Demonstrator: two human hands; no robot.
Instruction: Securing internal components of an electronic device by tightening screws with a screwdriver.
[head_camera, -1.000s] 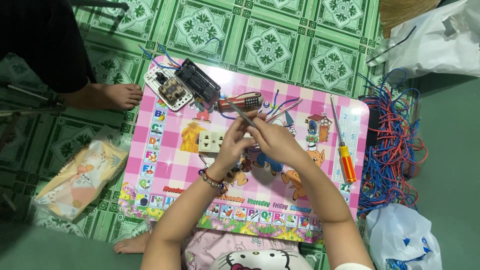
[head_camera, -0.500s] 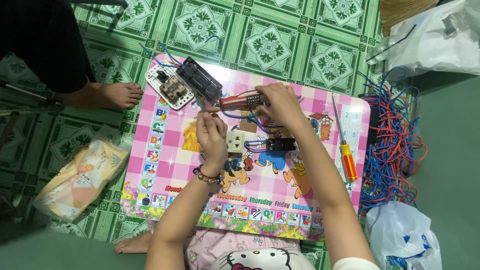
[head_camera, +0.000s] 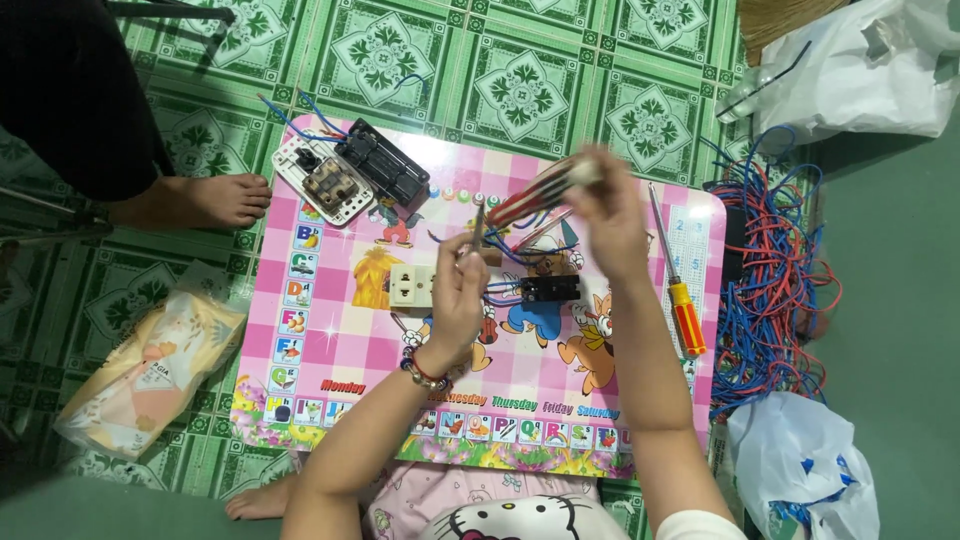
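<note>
Pink checks cover the low children's table (head_camera: 330, 345) we sit at, and nearest us our left hand (head_camera: 458, 290) pinches a thin tool or wire end upright, fingers closed on it. Just beyond lie a cream socket (head_camera: 411, 285) and a black switch module (head_camera: 551, 289) with loose wires, seemingly not yet joined. Our right hand (head_camera: 607, 215), blurred, grips a red-handled tool (head_camera: 540, 190) lifted above the table. An orange-handled screwdriver (head_camera: 680, 300) rests at the right edge. Farther off, a white switch plate (head_camera: 322, 180) and black module (head_camera: 388, 165) already carry blue leads. A tangle of red and blue wire (head_camera: 775, 290) lies on the floor; the white bags (head_camera: 800, 470) hide their contents.
</note>
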